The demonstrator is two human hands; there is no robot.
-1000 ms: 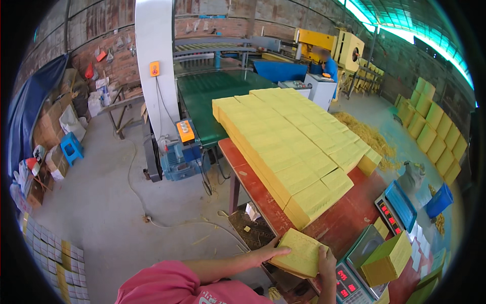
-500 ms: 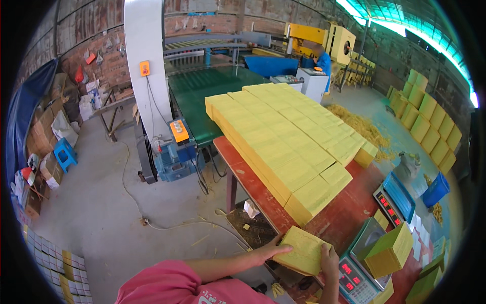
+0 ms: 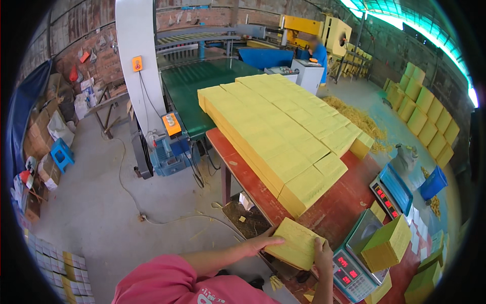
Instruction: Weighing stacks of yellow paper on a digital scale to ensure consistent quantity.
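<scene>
Between my hands, at the near edge of the red table, is a stack of yellow paper. My left hand grips its left side, thumb on top. My right hand closes on its right side. Just to the right stands a digital weighing scale with lit red digits. A thick block of yellow paper rests on its pan, tilted in view. Ahead of my hands, a large bed of yellow paper stacks lies packed together on the table.
A second scale with a blue tray stands at the table's right. Beyond the paper are a green machine bed and a white upright post. A person in blue stands far back. A cable crosses the floor at left.
The view has shifted slightly, so the scene sits a little further left and up. Both my hands still hold the paper stack, its top now turned a bit more into view.
</scene>
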